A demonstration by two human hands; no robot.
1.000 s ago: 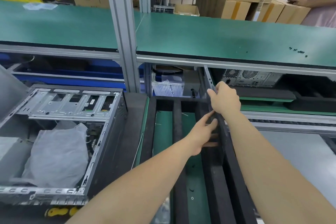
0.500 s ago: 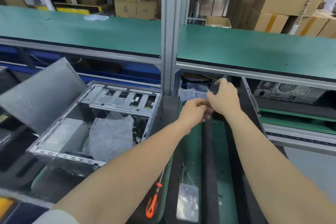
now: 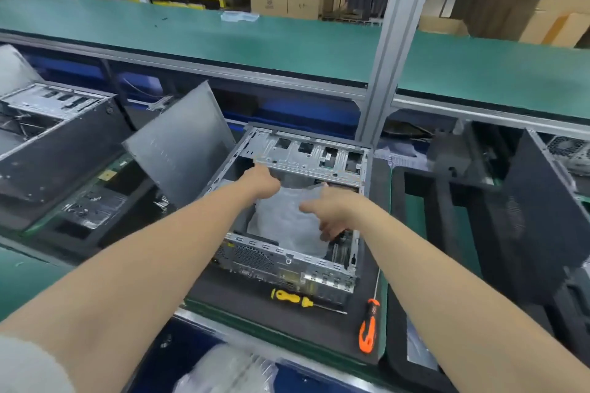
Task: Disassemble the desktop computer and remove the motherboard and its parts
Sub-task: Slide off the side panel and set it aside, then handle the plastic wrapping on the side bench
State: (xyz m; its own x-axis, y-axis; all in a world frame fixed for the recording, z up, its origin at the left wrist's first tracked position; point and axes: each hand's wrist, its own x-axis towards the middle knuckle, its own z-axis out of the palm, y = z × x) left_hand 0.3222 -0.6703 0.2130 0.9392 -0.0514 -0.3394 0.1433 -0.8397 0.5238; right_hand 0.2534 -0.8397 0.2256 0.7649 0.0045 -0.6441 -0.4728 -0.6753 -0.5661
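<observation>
Reaching into the open computer case (image 3: 287, 262) at the centre of the frame, both bare arms stretch forward from the bottom edge. The case lies on its side on a black mat (image 3: 230, 300) on the green surface (image 3: 19, 277), with its port panel facing the lower edge of the frame. A crumpled grey plastic bag (image 3: 281, 220) fills much of its inside.

The left hand (image 3: 263, 180) is at the bag's upper left corner, just below the metal drive cage (image 3: 306, 153). Its fingers are hidden behind the back of the hand, so I cannot tell whether they grasp anything. The right hand (image 3: 332, 210) is over the bag's right edge, thumb pointing left and fingers bent down toward the bag. Blur keeps me from telling whether they grip it.

A grey side panel (image 3: 178, 140) leans tilted just left of the case. A yellow-handled screwdriver (image 3: 292, 296) lies on the mat just below the case, and an orange-handled screwdriver (image 3: 367, 329) lies toward the lower right. Another opened case (image 3: 48, 124) sits at the upper left of the frame.
</observation>
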